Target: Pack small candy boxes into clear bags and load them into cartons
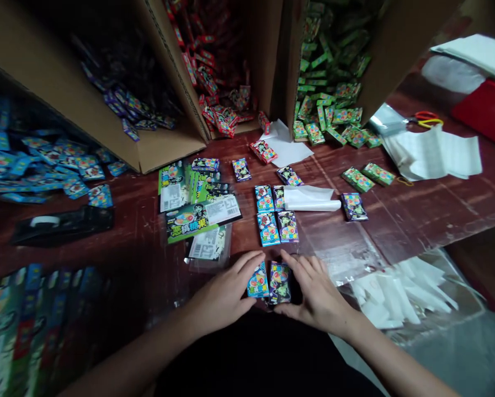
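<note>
My left hand (224, 292) and my right hand (315, 292) press in from both sides on a small pile of candy packets at the table's near edge. A blue packet (259, 281) lies against my left fingers and a purple packet (280, 282) against my right fingers. Both hands have their fingers curled round the pile. Just beyond sit another blue packet (267, 229) and purple packet (287, 226), side by side. A further pair (265, 198) lies behind those, beside a rolled clear bag (311, 198).
Open cardboard boxes at the back hold purple (135, 110), red (214, 82) and green packets (330, 71). Blue packets (36, 160) heap at left. Printed bags (197, 212), a tape dispenser (60, 225), white sheets (433, 154), scissors (427, 118) and clear bags (400, 292) surround the hands.
</note>
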Tool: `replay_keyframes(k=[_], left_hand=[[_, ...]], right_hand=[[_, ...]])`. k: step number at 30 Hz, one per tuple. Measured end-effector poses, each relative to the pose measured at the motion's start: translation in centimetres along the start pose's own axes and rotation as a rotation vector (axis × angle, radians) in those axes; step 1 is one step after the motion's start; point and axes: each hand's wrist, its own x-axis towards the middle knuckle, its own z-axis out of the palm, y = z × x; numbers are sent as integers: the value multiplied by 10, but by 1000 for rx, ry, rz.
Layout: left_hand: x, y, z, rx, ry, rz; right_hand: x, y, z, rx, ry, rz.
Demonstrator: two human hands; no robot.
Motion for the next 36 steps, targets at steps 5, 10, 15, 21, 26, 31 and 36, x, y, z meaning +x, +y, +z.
replay_keyframes(k=[5, 10, 15, 21, 26, 31, 36], left_hand=[[-1, 4, 5, 58, 27, 16], [1, 13, 29, 26, 135, -55], [13, 19, 50, -27, 156, -50], [5, 19, 42, 19, 145, -60], [8, -7, -29, 279, 239, -32], [26, -65, -101, 503, 286, -203], [18, -66, -107, 528, 314, -192]], right_hand=[[-2, 6, -10, -236, 85, 93], [-14, 11, -13, -566, 164, 484], [-20, -7, 1, -433, -13, 553], [-25, 5, -29, -295, 39, 163], [1, 23, -37, -181, -92, -347], [17, 20, -10, -145, -153, -417], [8, 21, -10, -46, 43, -397]])
